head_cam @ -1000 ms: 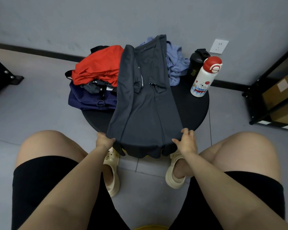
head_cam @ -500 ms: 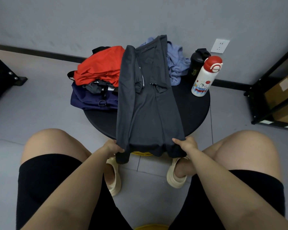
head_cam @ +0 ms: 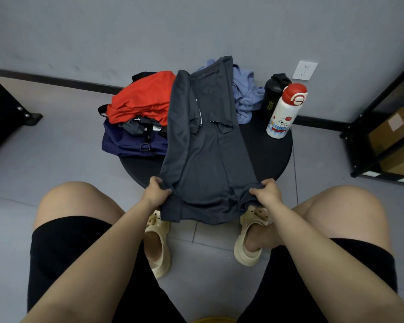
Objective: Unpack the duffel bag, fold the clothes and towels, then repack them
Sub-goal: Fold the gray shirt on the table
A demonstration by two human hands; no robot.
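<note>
Here, a dark grey T-shirt (head_cam: 208, 159) lies lengthwise down the middle of the round black table (head_cam: 269, 157), sleeves folded inward, its collar end at the table's far side and its hem hanging over the table's near edge. The left hand (head_cam: 156, 191) pinches the hem's left corner, fingers curled over the cloth at the table's near rim. The right hand (head_cam: 266, 193) grasps the hem's right corner in the same manner, thumb on top of the fabric. Between the two grips the hem sags past the table's edge, above the cream clogs (head_cam: 250, 238) on the floor.

On the table's left side a navy duffel bag (head_cam: 131, 144) lies partly over the rim, with an orange-red garment (head_cam: 141, 99) heaped on top of it and a small bunch of grey cloth (head_cam: 132, 127) below that. At the table's far side, partly under the T-shirt's collar end, sits a crumpled light blue garment (head_cam: 245, 99). On the table's right side stands a white bottle with a red cap (head_cam: 283, 113), upright, and just behind it a black shaker bottle (head_cam: 274, 94). Beyond the table, on the wall, is a white power socket (head_cam: 304, 70). To the table's right, well apart from it, stands a black shelf frame (head_cam: 383, 127) holding a cardboard box (head_cam: 397, 134).
</note>
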